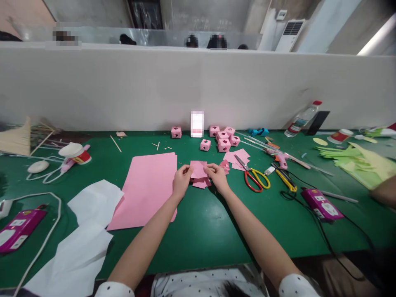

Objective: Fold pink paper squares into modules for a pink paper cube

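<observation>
Between my two hands is a small square of pink paper (198, 169), its left edge pinched by my left hand (182, 177) and its right edge by my right hand (217, 176). More small pink pieces (201, 183) lie just beneath it. Beside my left hand rests a stack of large pink sheets (148, 185). A crumpled or folded pink paper piece (225, 166) sits near my right hand, with loose pink squares (238, 159) and scissors (255, 175) with red and yellow handles farther right. Several folded pink paper cubes (223, 144) stand beyond my hands.
A bright phone screen (197, 123) leans on the white partition (185, 86). To the right are a pink glue gun (281, 159), a yellow cutter (286, 180), a water bottle (301, 120) and a purple power strip (321, 204). White paper (94, 202) lies left; another person's arm (385, 192) shows far right.
</observation>
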`<action>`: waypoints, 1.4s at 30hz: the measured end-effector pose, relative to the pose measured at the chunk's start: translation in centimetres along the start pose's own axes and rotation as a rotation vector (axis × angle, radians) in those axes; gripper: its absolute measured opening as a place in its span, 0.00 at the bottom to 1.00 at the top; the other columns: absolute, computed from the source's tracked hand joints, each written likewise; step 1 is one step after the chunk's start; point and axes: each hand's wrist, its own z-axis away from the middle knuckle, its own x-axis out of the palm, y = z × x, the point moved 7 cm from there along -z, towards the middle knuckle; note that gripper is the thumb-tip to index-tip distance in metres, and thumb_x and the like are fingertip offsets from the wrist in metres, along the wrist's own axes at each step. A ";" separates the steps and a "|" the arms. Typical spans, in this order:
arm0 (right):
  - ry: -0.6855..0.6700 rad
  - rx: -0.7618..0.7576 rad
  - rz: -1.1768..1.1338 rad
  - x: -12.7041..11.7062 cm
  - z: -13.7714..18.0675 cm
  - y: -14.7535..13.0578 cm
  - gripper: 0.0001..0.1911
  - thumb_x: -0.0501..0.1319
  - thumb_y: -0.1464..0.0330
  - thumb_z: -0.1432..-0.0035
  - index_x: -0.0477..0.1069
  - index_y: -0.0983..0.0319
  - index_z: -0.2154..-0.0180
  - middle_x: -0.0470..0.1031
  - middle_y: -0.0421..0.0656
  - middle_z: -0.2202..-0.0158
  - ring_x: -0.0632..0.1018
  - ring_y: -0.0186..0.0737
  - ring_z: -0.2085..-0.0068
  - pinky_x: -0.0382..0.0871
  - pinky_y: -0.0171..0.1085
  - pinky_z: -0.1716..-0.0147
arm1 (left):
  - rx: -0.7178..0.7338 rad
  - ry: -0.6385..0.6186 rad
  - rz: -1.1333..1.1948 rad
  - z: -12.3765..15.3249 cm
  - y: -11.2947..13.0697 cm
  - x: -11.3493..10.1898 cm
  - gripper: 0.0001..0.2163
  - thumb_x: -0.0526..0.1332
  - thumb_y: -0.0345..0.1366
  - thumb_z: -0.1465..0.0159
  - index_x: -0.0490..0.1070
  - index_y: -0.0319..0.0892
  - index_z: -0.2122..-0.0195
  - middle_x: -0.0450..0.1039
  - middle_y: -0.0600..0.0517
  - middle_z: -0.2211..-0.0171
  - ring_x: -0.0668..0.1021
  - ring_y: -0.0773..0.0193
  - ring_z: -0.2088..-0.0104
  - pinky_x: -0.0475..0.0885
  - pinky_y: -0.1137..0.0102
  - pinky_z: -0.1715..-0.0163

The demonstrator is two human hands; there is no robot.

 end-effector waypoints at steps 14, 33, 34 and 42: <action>-0.045 0.062 -0.045 0.6 0.3 -0.9 0.18 0.70 0.54 0.57 0.72 0.61 0.73 0.69 0.37 0.76 0.68 0.31 0.75 0.65 0.32 0.73 | -0.006 0.018 0.067 0.0 0.5 -0.5 0.12 0.62 0.46 0.41 0.73 0.41 0.70 0.71 0.53 0.72 0.71 0.64 0.69 0.66 0.72 0.65; 0.046 0.005 -0.086 0.9 1.6 -1.3 0.17 0.70 0.57 0.55 0.70 0.60 0.68 0.69 0.35 0.77 0.67 0.30 0.78 0.61 0.31 0.79 | -0.049 -0.102 0.122 0.5 0.5 0.3 0.15 0.66 0.45 0.44 0.74 0.39 0.61 0.76 0.50 0.67 0.76 0.63 0.66 0.71 0.70 0.66; 0.030 0.006 -0.101 1.0 1.6 -1.3 0.18 0.70 0.57 0.55 0.70 0.60 0.68 0.70 0.36 0.76 0.68 0.30 0.77 0.62 0.31 0.78 | -0.040 -0.094 0.107 0.5 0.5 0.2 0.15 0.66 0.45 0.43 0.74 0.39 0.61 0.76 0.50 0.67 0.76 0.64 0.67 0.70 0.71 0.66; 0.016 0.097 -0.232 1.2 1.5 -0.7 0.21 0.67 0.50 0.52 0.71 0.60 0.70 0.66 0.35 0.76 0.71 0.30 0.78 0.71 0.34 0.75 | -0.075 -0.092 0.166 0.6 0.3 0.3 0.18 0.66 0.43 0.43 0.70 0.40 0.54 0.77 0.50 0.66 0.77 0.63 0.68 0.72 0.70 0.66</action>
